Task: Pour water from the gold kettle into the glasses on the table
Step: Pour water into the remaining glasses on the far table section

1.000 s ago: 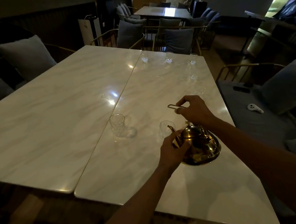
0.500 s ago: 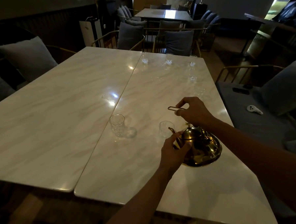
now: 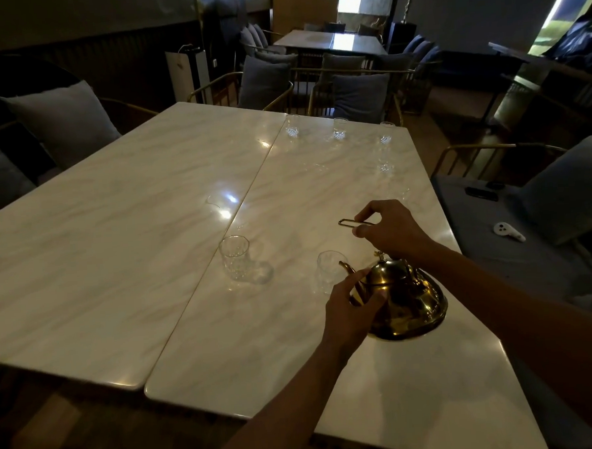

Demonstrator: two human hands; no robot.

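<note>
Rounded gold metal kettle (image 3: 406, 299) on marble table (image 3: 117, 251): right hand (image 3: 389, 231) gripping handle, left hand (image 3: 352, 309) curled round spout; tilt slowly, spout over near clear glass (image 3: 328, 270).

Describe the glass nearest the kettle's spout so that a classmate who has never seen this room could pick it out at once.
Start at the marble table, on the slab right of its centre seam. Near the front sits the gold kettle, held by the left hand and right hand. The glass stands just beyond the spout tip; the other near glass stands further left, by the seam.
</note>
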